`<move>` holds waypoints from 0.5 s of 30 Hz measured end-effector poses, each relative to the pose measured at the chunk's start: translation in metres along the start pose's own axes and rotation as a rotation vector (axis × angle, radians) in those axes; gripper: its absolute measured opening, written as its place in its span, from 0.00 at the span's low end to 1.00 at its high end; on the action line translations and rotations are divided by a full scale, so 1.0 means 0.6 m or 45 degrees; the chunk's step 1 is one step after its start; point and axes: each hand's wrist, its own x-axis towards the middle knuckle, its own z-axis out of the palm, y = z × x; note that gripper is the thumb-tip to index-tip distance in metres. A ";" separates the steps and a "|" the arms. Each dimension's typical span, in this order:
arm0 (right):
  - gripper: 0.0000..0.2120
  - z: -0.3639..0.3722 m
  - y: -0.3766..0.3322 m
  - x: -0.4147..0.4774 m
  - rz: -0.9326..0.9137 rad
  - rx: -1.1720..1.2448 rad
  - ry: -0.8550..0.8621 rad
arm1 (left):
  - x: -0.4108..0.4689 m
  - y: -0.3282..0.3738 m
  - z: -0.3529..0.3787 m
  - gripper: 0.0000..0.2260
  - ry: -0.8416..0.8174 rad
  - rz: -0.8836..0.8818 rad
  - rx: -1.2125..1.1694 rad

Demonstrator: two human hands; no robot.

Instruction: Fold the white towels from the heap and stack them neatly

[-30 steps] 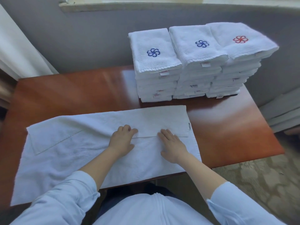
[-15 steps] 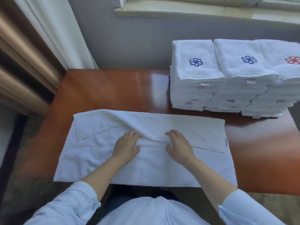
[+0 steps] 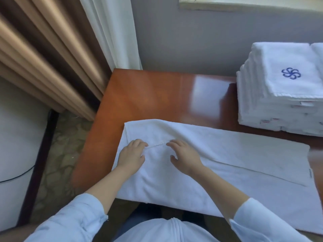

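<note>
Head camera: A person in a pale blue shirt leans over a glossy reddish-brown table (image 3: 148,95) with a white towel (image 3: 227,154) spread lengthwise across its near half. The towel lies flat. Its far long side is folded over toward the person, so a stitched hem (image 3: 253,169) runs slantwise along the cloth from left to right. A small label (image 3: 309,173) sits on the towel's right end, and the folded flap bulges slightly at the left corner.

The left hand (image 3: 132,154) and the right hand (image 3: 185,156) rest palm-down on the towel's left part, near each other but apart, fingertips at the hem line. Neither hand grasps anything: the fingers of both lie spread and nearly straight, pressing on the cloth.

At the table's far right corner, well apart from the spread towel, stands a stack of folded white towels (image 3: 279,109). The top one carries a blue pinwheel emblem (image 3: 291,78), and small tags show along the stack's front edges. The edge of a second stack (image 3: 319,53) shows just beside it at the frame's right border.

Behind the table are a grey wall (image 3: 192,41) and a window sill (image 3: 244,5). Brown drapes (image 3: 43,49) and a white sheer curtain (image 3: 113,32) hang at left above patterned carpet (image 3: 57,154).
</note>
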 end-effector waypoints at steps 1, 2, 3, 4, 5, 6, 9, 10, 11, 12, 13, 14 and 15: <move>0.25 0.005 -0.010 0.016 0.010 -0.020 -0.016 | 0.009 -0.012 -0.002 0.19 -0.024 0.045 0.017; 0.25 0.010 -0.018 0.030 0.025 -0.038 -0.031 | 0.017 -0.021 -0.004 0.20 -0.045 0.094 0.047; 0.25 0.016 -0.025 0.043 0.044 -0.055 -0.043 | 0.026 -0.030 -0.005 0.20 -0.060 0.141 0.082; 0.25 0.021 -0.032 0.055 0.071 -0.071 -0.048 | 0.035 -0.037 -0.007 0.19 -0.068 0.180 0.108; 0.25 0.026 -0.038 0.065 0.105 -0.089 -0.045 | 0.044 -0.043 -0.009 0.18 -0.072 0.214 0.126; 0.25 0.031 -0.044 0.073 0.144 -0.112 -0.035 | 0.054 -0.048 -0.012 0.17 -0.078 0.247 0.150; 0.22 0.043 -0.062 0.092 0.250 -0.220 -0.007 | 0.079 -0.062 -0.020 0.13 -0.094 0.345 0.223; 0.21 0.047 -0.067 0.096 0.274 -0.258 -0.002 | 0.085 -0.065 -0.022 0.11 -0.091 0.366 0.213; 0.19 0.049 -0.071 0.098 0.294 -0.283 0.010 | 0.089 -0.067 -0.024 0.09 -0.087 0.381 0.182; 0.19 0.051 -0.075 0.099 0.314 -0.288 0.027 | 0.093 -0.070 -0.028 0.08 -0.081 0.394 0.134; 0.19 0.053 -0.078 0.099 0.328 -0.276 0.047 | 0.096 -0.074 -0.033 0.06 -0.075 0.408 0.071; 0.18 0.054 -0.081 0.098 0.333 -0.257 0.073 | 0.097 -0.079 -0.038 0.05 -0.066 0.426 -0.007; 0.18 0.054 -0.083 0.097 0.331 -0.242 0.101 | 0.097 -0.085 -0.044 0.04 -0.062 0.455 -0.086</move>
